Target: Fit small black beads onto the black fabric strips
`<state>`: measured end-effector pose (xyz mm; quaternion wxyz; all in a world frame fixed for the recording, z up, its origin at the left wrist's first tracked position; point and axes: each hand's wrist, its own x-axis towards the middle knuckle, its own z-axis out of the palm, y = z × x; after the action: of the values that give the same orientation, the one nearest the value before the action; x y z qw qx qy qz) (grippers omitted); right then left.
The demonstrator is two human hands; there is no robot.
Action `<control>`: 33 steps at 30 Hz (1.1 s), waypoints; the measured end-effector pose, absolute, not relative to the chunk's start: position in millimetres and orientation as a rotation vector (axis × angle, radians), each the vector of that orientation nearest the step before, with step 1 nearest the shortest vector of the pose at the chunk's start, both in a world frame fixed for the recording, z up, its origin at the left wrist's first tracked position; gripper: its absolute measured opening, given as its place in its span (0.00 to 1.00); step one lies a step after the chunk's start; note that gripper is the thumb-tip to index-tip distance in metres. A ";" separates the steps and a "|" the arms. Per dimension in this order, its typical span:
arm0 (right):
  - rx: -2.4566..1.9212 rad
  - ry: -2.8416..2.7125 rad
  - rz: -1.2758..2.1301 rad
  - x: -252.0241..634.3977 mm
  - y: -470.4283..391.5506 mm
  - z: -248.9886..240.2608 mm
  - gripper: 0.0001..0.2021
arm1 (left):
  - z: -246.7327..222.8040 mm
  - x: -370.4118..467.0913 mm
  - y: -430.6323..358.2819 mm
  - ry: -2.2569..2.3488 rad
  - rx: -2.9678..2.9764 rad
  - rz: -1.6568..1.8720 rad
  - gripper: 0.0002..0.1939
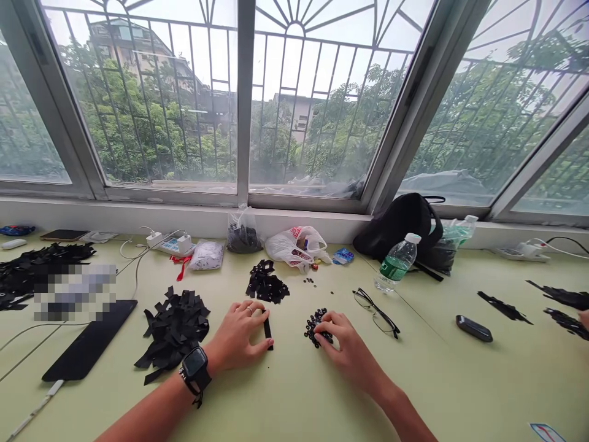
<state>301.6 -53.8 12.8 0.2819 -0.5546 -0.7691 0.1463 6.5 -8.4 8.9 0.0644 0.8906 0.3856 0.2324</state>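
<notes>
Your lane: the bare tabletop (294, 393) in front, between the forearms. Sideways left, the heap of black strips (175, 331) blocks you. Right, the folded eyeglasses (377, 313) sit mid-route, water bottle (396, 264) upright behind them; pass in front of the glasses.

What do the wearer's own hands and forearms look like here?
The left hand has a slim ring on one finger; its wrist carries a black smartwatch with a rounded-square face, and a dark bracelet. The right hand shows no jewellery. Neither has a glove or visible sleeve.
</notes>
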 end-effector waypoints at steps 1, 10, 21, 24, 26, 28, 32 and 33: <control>-1.495 -2.061 0.402 304.3 -53.5 11.9 0.08 | 7.7 6.3 -7.6 1.176 2.689 0.692 0.27; -1.479 -2.085 0.400 299.5 -52.0 9.0 0.06 | -7.4 1.0 0.2 1.163 2.688 0.558 0.36; -1.399 -2.085 0.273 296.5 -44.7 8.1 0.09 | -8.3 1.0 1.8 1.176 2.657 0.538 0.40; -1.350 -1.971 0.295 286.3 -39.8 21.1 0.10 | -7.3 0.5 1.3 1.170 2.660 0.545 0.40; -1.317 -1.911 0.429 274.3 -33.0 31.1 0.10 | -5.8 0.1 0.8 1.153 2.667 0.542 0.40; -1.258 -1.901 0.591 259.0 -22.6 37.7 0.10 | -4.4 -0.2 0.4 1.135 2.676 0.527 0.40; -1.137 -1.939 0.885 226.8 1.6 32.0 0.09 | -3.8 0.0 0.2 1.119 2.697 0.520 0.40; -1.118 -1.948 0.932 220.4 6.2 27.6 0.08 | -4.1 0.1 0.1 1.115 2.702 0.528 0.40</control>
<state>220.4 6.2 27.6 0.3476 -0.4311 -0.7510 0.3595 0.1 0.1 -4.1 0.0856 0.9064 0.3739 0.1770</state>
